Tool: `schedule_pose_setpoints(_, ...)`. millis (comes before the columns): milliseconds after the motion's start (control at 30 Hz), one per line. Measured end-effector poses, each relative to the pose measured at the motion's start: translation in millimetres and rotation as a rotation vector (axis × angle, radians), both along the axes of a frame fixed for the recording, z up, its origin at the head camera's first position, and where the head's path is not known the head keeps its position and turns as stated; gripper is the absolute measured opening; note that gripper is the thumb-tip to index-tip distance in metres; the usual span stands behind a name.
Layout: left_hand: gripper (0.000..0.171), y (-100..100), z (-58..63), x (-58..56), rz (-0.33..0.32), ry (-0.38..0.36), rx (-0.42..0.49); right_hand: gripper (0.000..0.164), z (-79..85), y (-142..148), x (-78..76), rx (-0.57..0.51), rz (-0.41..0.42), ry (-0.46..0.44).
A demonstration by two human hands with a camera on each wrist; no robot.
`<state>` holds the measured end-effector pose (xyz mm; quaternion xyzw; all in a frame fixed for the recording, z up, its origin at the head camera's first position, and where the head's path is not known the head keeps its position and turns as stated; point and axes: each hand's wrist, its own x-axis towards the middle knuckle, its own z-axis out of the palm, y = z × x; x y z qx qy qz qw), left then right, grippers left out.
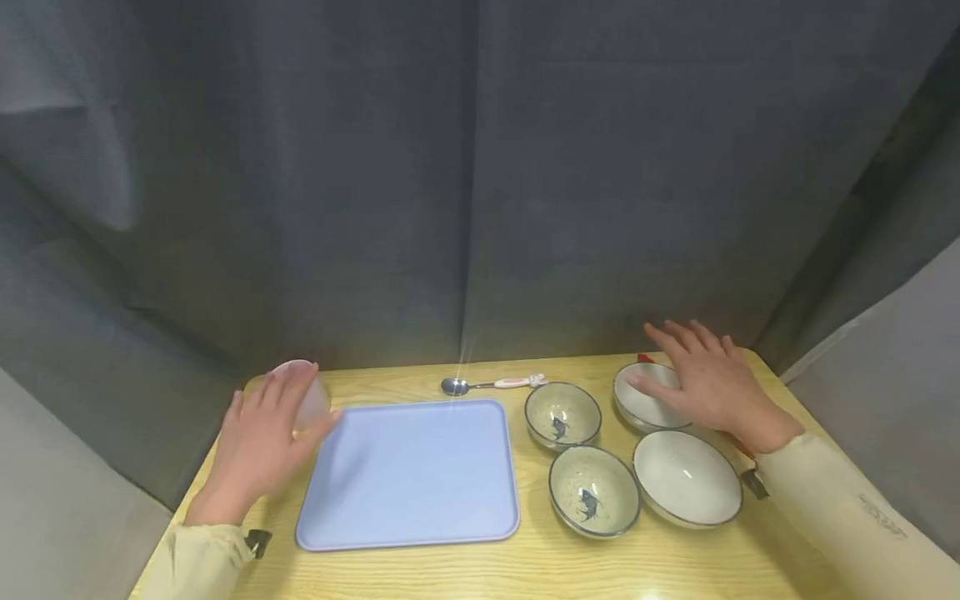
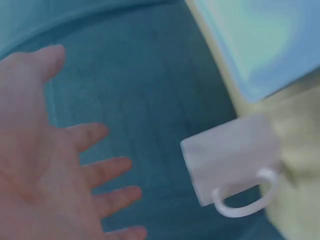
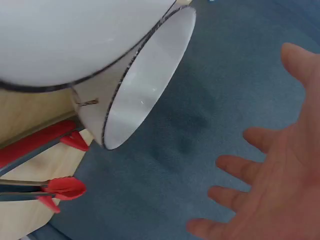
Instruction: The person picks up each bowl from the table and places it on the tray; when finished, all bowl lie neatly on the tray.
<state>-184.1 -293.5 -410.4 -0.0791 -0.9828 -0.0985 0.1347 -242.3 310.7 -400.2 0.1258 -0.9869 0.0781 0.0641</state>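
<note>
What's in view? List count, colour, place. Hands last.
tray: one, blue, left of centre
fish bowls: two, cream, right of tray
white bowls: two, white inside, further right
mug: one, whitish, by tray's far left corner
spoon: one, metal, pink-white handle, behind tray
utensil parts: count unclear, red and dark, beside white bowls
table: one, light wood, beneath
cloth: count unclear, grey, behind
sleeves: two, cream, on arms
left hand: one, near mug
right hand: one, near far white bowl
</note>
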Motion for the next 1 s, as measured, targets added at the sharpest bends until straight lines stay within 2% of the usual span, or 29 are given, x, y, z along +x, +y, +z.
schedule_pose_setpoints(100, 0.076, 2, -15.5, 18.4, -0.015, 0.064, 0.085, 0.1, 0.7, 10, 15.7, -0.066, 0.025, 0.022)
schedule_pose_setpoints(167, 0.072, 4, -26.1, 30.5, 0.004, 0.045, 0.15, 0.1, -2.4, 18, 27.6, -0.119, 0.041, 0.031)
schedule_pose_setpoints(300, 0.072, 2, -45.9, 49.3, 0.051, -0.072, 0.237, 0.099, -17.9, 30, 54.1, -0.241, 0.05, 0.022)
schedule_pose_setpoints(433, 0.085, -2, -61.0, 62.0, 0.102, -0.223, 0.268, 0.101, -39.8, 37, 80.6, -0.355, 0.033, -0.004)
schedule_pose_setpoints(533, 0.096, -4, -68.3, 68.1, 0.14, -0.327, 0.256, 0.108, -55.3, 39, 96.4, -0.4, -0.005, -0.048)
schedule_pose_setpoints(600, 0.101, -4, -71.8, 70.8, 0.154, -0.371, 0.241, 0.114, -65.1, 41, 105.6, -0.422, -0.034, -0.082)
schedule_pose_setpoints(700, 0.102, -4, -74.7, 72.6, 0.151, -0.39, 0.224, 0.123, -77.7, 41, 116.5, -0.467, -0.051, -0.101)
schedule_pose_setpoints(800, 0.1, -2, -76.0, 73.3, 0.138, -0.394, 0.246, 0.132, -88.0, 40, 124.3, -0.518, -0.051, -0.109)
schedule_pose_setpoints(1000, 0.096, 2, -80.5, 75.4, 0.107, -0.399, 0.308, 0.13, -99.0, 37, 132.4, -0.558, -0.064, -0.128)
